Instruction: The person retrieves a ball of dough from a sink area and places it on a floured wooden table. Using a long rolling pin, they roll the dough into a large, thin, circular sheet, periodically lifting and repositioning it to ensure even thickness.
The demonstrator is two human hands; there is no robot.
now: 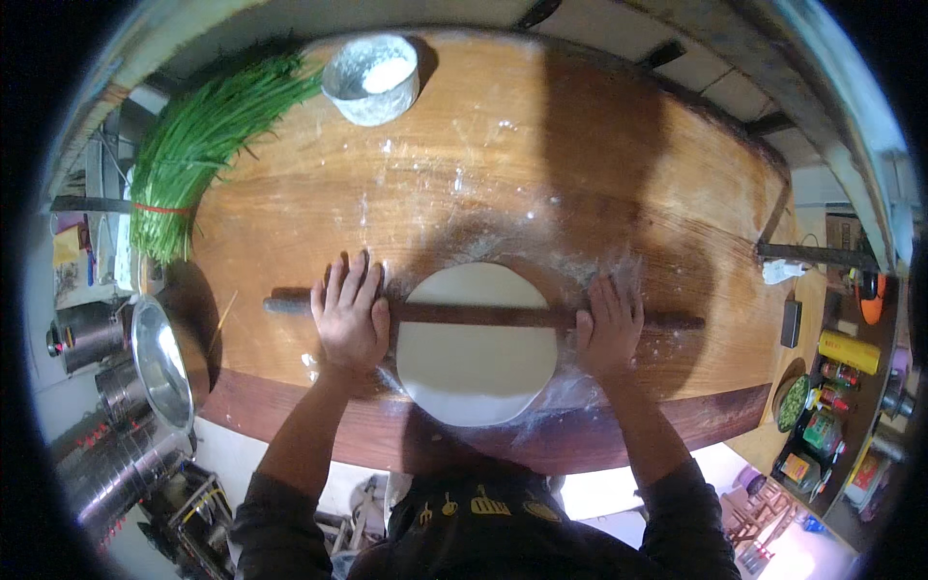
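A round, flat sheet of pale dough (477,370) lies on the floured wooden table (290,196), its near edge reaching the dark front strip. Across its upper half rests a long dark wooden rolling pin (478,314). My left hand (351,315) lies palm down on the pin just left of the dough, fingers pointing away from me. On the other side my right hand (610,322) presses flat on the pin, in shadow. Both ends of the pin stick out beyond my hands. The palms and the pin's underside are hidden.
A flour-dusted bowl (370,80) holding white flour stands at the far edge. Beside it lies a bundle of green chives (210,138), tied with a red band. A shiny metal basin (163,362) sits at the left edge. Bottles (823,431) and a bowl of chopped greens (792,402) stand right.
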